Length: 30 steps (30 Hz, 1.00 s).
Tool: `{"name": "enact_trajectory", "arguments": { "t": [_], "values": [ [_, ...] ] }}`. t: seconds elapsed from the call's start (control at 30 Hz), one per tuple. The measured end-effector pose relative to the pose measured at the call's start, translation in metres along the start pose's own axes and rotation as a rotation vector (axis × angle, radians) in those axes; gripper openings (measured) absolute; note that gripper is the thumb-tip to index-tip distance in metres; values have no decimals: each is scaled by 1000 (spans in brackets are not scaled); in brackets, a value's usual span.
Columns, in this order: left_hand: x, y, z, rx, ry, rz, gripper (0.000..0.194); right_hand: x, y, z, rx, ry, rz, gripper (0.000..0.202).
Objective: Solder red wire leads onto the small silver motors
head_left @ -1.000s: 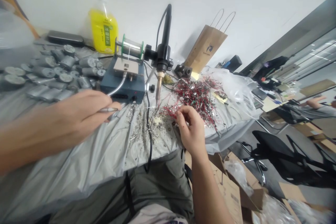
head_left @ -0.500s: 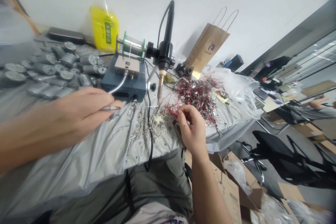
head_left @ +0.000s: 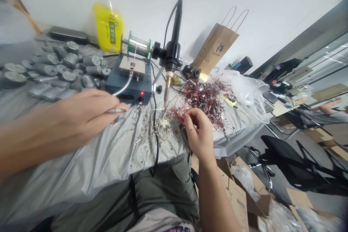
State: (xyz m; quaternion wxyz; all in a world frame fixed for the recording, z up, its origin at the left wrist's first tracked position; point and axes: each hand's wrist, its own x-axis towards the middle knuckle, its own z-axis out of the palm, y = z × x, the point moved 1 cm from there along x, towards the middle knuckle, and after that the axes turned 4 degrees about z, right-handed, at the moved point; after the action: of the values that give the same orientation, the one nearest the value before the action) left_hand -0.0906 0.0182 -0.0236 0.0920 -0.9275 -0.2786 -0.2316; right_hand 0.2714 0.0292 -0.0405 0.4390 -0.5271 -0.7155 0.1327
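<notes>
My left hand is closed round a slim silver metal nozzle. A curved metal tube runs from the blue solder feeder box down to this hand. A thin bright line of what looks like solder wire reaches from the nozzle to the soldering iron tip. The iron is clamped tip down in a black stand. My right hand is pinched just right of the tip; what its fingers hold is hidden. Beside it lies a pile of red and black wires with small metal parts.
Several grey cylindrical motors lie at left. A solder spool sits on the box, near a yellow pouch. A black cable crosses the scrap-strewn table. A paper bag stands behind; another person's hand shows far right.
A red light has come on at the front of the blue box. My hands keep their places; the view has shifted very slightly.
</notes>
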Motion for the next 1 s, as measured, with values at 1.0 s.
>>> {"name": "enact_trajectory", "arguments": {
  "t": [1.0],
  "values": [
    [-1,3,0,195,-65,110,44,0,0,1,-41,-6,-16,13]
  ]
}}
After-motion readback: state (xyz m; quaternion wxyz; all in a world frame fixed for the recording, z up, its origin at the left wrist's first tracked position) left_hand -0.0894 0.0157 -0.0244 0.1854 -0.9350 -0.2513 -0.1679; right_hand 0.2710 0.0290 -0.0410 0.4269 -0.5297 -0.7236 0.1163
